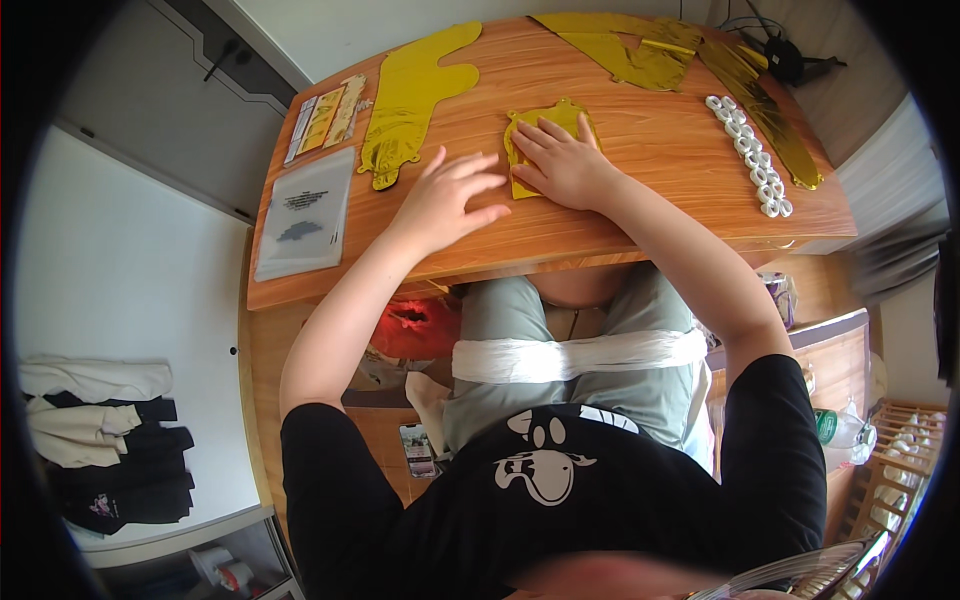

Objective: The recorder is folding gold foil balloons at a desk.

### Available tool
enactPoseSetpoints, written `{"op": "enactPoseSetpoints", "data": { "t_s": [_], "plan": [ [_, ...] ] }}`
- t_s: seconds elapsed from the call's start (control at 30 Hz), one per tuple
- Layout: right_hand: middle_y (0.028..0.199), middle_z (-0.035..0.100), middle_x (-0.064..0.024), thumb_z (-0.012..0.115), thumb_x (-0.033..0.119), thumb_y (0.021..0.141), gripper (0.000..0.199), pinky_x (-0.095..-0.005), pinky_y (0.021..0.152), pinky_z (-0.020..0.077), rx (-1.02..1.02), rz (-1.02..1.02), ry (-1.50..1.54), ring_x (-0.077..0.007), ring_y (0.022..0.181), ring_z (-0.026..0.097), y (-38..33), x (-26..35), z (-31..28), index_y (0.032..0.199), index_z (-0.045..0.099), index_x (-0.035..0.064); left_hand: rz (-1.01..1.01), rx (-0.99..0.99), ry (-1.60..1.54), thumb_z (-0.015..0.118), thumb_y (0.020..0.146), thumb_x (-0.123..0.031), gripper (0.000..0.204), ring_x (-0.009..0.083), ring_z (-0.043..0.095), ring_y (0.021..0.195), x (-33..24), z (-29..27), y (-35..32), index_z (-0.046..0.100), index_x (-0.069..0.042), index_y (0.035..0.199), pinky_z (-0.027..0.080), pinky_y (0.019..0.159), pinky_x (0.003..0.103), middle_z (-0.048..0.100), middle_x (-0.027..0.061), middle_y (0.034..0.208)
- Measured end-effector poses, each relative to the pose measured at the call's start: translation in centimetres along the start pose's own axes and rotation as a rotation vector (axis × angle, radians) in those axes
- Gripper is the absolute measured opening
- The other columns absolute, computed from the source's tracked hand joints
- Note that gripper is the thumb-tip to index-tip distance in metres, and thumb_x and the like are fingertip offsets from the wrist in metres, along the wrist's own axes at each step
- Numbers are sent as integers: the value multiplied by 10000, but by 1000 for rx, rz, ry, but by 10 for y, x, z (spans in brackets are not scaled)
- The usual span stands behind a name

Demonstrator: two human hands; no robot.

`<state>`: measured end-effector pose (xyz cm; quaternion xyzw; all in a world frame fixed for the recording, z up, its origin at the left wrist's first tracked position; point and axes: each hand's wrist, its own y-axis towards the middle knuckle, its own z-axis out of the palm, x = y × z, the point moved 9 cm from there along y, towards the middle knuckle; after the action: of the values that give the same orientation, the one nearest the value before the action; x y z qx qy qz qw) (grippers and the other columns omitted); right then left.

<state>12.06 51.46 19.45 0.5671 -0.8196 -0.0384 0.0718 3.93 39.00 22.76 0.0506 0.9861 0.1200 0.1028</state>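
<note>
My right hand [567, 168] lies flat with fingers stretched over a folded gold foil balloon [524, 184] at the middle of the wooden table, pressing on it. Part of that balloon is hidden under the palm. Just left of it, my left hand [450, 203] is held with its fingers apart and nothing in them. Beyond the left hand lies a flat, uninflated gold foil balloon [408, 98], its near end folded and crinkled. More flat gold foil [650, 62] is spread along the far right edge, and a long gold strip [765, 120] runs down the right side.
Two rows of small white rolls [748, 150] stand at the table's right. Clear plastic bags [305, 215] with dark print and colourful printed cards [325, 118] lie at the left. A black device with cables [785, 60] sits by the far right corner. A white cloth strip [575, 356] crosses my lap.
</note>
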Motion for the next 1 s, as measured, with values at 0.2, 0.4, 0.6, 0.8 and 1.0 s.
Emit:
{"op": "enactPoseSetpoints", "data": {
  "t_s": [0.2,0.4,0.6,0.8,1.0],
  "plan": [
    [1693,317,-27,363,564,1079,669,-743,1200,129,43,56,-5,-361,1554,273,-1,0,-2,1623,346,176,93,76,-76,706,959,-359,487,284,470,1447,-3,6,-14,656,-151,1396,260,1252,539,554,104,1520],
    [1699,299,-27,354,569,1079,676,-742,1199,144,46,54,-3,-370,1555,266,0,-1,0,1631,326,180,206,125,-111,703,955,-344,483,311,461,1433,-5,5,-7,653,-174,1404,326,1221,494,522,82,1537],
    [1699,299,-31,356,565,1079,677,-737,1199,151,43,57,-16,-370,1553,269,0,-1,0,1631,322,175,403,150,150,681,956,-421,491,273,520,1269,-7,-5,-1,649,-243,1412,404,1113,446,569,30,1380],
    [1697,303,-32,363,564,1077,678,-734,1200,156,42,57,-17,-369,1555,264,0,-1,0,1628,326,171,494,124,258,672,960,-428,472,237,540,1203,-11,-5,-4,642,-306,1415,428,1046,416,575,2,1325],
    [1703,290,-29,367,565,1075,685,-732,1203,154,57,49,-11,-368,1555,264,0,2,-3,1633,312,173,459,90,202,674,954,-439,498,206,560,1216,-12,-16,-5,637,-277,1423,389,1072,414,608,3,1329]
  ]
}}
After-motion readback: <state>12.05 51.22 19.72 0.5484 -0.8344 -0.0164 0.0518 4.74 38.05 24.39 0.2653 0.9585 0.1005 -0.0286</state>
